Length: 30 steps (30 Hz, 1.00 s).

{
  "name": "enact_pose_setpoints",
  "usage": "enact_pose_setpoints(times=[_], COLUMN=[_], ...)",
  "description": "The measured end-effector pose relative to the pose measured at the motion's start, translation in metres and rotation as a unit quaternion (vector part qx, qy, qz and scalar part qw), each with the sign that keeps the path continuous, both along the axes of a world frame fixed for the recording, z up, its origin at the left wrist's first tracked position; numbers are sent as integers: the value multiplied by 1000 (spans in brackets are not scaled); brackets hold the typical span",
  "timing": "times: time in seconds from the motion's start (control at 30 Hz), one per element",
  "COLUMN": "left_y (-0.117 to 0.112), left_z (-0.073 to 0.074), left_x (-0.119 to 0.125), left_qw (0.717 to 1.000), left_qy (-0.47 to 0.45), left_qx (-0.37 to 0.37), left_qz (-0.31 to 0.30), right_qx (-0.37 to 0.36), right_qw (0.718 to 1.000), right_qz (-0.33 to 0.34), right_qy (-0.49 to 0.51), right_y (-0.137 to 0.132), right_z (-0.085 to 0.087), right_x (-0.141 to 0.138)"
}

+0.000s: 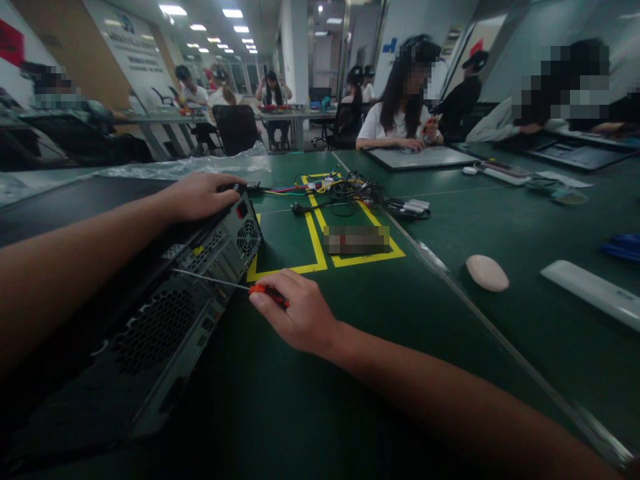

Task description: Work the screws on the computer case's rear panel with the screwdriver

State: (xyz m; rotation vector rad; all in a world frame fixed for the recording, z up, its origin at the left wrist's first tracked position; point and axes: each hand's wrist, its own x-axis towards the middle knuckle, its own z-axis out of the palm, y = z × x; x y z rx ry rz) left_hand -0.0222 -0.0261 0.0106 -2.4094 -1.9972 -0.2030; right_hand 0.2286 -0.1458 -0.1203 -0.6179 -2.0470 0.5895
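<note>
A black desktop computer case (210,317) lies on the left of the green table, its rear panel turned toward the right. My left hand (200,195) rests on the case's top near the far rear corner, fingers stretched over the edge. In my right hand (300,310) is a screwdriver (259,289) with a red and black handle, gripped between thumb and fingers. Its long thin shaft reaches left to the upper edge of the rear panel, between the round fan grille (247,235) and the honeycomb vent (155,330). Whether the tip sits in a screw is too small to tell.
Yellow tape (319,243) marks rectangles on the table, with a blurred-out object (357,240) on it. Behind lies a tangle of cables (350,190). Rightward are a pinkish oval object (487,273) and a long white bar (590,290). Several people work at tables beyond.
</note>
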Motion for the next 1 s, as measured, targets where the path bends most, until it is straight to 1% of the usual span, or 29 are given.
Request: enact_pose_setpoints(times=[0.1,0.2,0.53,0.73,1.0], left_y=[1,1,4,2,0], left_z=[-1,-1,-3,-3,-1], left_x=[-1,-2,-5,-3,-1], left_qw=[1000,1000,1000,1000,1000], left_qy=[1,1,-1,-8,-6], left_qx=[3,5,7,6,6], left_qz=[-5,-8,-1,-6,2], right_qx=[-11,-4,1,-7,-7], right_qw=[1000,1000,1000,1000,1000], right_qz=[-1,1,4,3,0], right_qy=[10,26,13,9,6], right_y=[-2,-2,-1,-1,-1], right_z=[-1,-1,-2,-2,-3], right_x=[0,1,0,0,0])
